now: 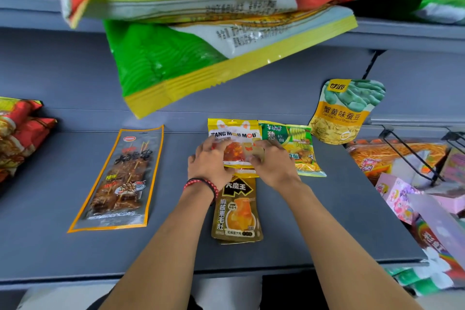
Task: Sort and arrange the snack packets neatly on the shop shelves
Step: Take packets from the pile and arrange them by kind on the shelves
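Bright, even light fills the scene with only soft shadows. The overhanging packets (201,20) at the top are blurred and glossy, and the shelf edge (151,275) bows with wide-angle distortion.

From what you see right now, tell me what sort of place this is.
Most likely a small shop's snack aisle. Grey metal shelves stand in tiers, sealed snack packets such as the broad bean pouch and the skewer packet lie on them, and both hands straighten the yellow gummy packet.
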